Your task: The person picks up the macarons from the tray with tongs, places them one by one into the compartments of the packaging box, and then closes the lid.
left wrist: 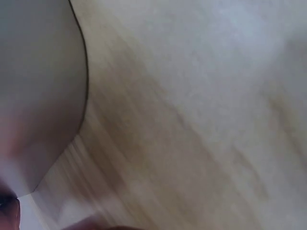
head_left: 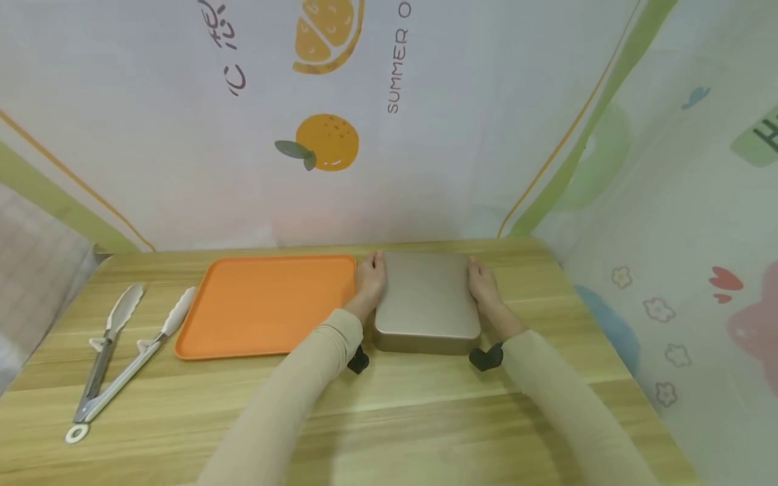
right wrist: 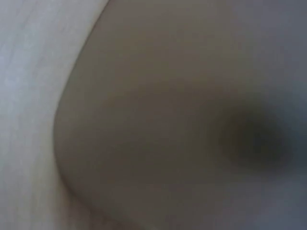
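Note:
A rectangular champagne-coloured metal baking pan point(head_left: 428, 297) sits at the back middle of the wooden table, its flat face up. My left hand point(head_left: 369, 282) grips its left side, and my right hand point(head_left: 484, 287) holds the right side. The pan hides part of the fingers. In the left wrist view the pan's wall point(left wrist: 41, 72) fills the left edge, with a bit of fingertip at the bottom left corner. A blurred, close pan surface point(right wrist: 144, 105) takes up most of the right wrist view.
An orange tray point(head_left: 267, 304) lies flat just left of the left hand. Farther left, metal tongs point(head_left: 100, 385) with white scalloped tips lie spread apart. A printed curtain point(head_left: 425, 189) hangs along the table's back edge, and another cloth hangs at the right.

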Demonstrator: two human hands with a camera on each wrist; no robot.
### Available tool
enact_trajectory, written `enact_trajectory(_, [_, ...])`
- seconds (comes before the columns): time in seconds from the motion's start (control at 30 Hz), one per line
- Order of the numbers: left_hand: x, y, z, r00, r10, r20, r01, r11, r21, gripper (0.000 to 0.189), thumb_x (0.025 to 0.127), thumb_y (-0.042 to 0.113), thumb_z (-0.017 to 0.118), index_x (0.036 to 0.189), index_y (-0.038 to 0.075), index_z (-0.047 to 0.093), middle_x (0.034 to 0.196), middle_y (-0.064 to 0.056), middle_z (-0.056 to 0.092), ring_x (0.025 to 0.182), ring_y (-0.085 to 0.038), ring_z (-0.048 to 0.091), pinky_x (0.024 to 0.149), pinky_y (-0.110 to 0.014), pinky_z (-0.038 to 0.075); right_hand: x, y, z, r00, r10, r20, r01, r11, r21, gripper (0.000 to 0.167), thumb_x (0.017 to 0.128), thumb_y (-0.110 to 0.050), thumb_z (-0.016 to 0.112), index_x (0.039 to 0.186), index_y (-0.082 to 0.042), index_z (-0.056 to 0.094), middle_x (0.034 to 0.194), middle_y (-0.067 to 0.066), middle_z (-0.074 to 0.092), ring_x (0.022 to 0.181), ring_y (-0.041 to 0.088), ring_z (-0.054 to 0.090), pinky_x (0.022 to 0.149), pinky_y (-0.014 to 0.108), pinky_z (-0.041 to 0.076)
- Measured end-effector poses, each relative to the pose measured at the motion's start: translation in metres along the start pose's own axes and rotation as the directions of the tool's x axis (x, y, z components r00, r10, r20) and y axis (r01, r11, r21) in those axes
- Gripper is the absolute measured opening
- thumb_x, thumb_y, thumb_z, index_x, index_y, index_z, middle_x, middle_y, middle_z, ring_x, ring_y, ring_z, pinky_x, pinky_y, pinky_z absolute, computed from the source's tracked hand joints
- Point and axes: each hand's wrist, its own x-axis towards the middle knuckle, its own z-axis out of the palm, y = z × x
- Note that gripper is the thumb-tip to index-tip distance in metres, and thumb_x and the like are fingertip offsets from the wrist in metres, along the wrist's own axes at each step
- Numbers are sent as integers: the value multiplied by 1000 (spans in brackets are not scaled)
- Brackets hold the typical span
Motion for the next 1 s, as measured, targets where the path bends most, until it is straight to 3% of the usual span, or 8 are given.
enact_trajectory(0.07, [0, -1, 1, 999, 20, -25, -19, 999, 31, 36, 103, 30, 34, 96, 2, 56, 82, -7, 50, 79, -19, 47, 75, -31, 40, 0, 2, 1, 1000, -16, -17, 15, 999, -28, 47, 103, -35, 24, 90, 2, 52, 77, 5, 45, 73, 16, 45, 63, 26, 41])
enact_trajectory(0.17, [1, -4, 2, 998, 39, -58, -35, 997, 69, 34, 102, 30, 36, 89, 4, 54, 74, -5, 42, 72, -19, 40, 70, -32, 37, 1, 4, 3, 998, -34, -43, 32, 997, -64, 47, 103, -33, 26, 88, 2, 53, 76, 6, 46, 73, 18, 46, 64, 28, 41])
enact_trajectory(0.33, [2, -7, 3, 997, 32, -77, -25, 996, 84, 36, 101, 30, 39, 108, 5, 64, 83, -8, 53, 83, -22, 48, 82, -37, 43, 1, 7, 5, 998, -47, -51, 43, 996, -84, 49, 103, -32, 27, 94, 7, 56, 78, 9, 49, 74, 20, 48, 65, 30, 43])
enact_trajectory(0.57, [6, -7, 5, 997, 22, -70, -17, 997, 79, 38, 101, 33, 39, 109, 4, 63, 87, -9, 56, 84, -22, 50, 81, -37, 43, 1, 6, 4, 996, -57, -71, 52, 996, -69, 43, 103, -32, 30, 78, -2, 50, 69, 3, 44, 65, 15, 44, 56, 24, 39])
enact_trajectory(0.77, [6, -5, 5, 997, 18, -69, -14, 998, 61, 39, 101, 32, 42, 123, 5, 60, 116, -13, 63, 109, -28, 55, 96, -39, 42, 2, 7, 4, 994, -69, -79, 63, 995, -83, 46, 103, -31, 30, 93, 6, 56, 76, 7, 48, 73, 19, 46, 61, 26, 40])
enact_trajectory(1.0, [5, -4, 6, 996, 6, -85, -2, 999, 47, 36, 100, 29, 45, 122, 5, 61, 116, -13, 63, 111, -28, 55, 97, -39, 42, 4, 6, 5, 994, -77, -83, 69, 993, -95, 45, 103, -29, 31, 97, 7, 57, 80, 11, 50, 78, 23, 48, 67, 32, 42])
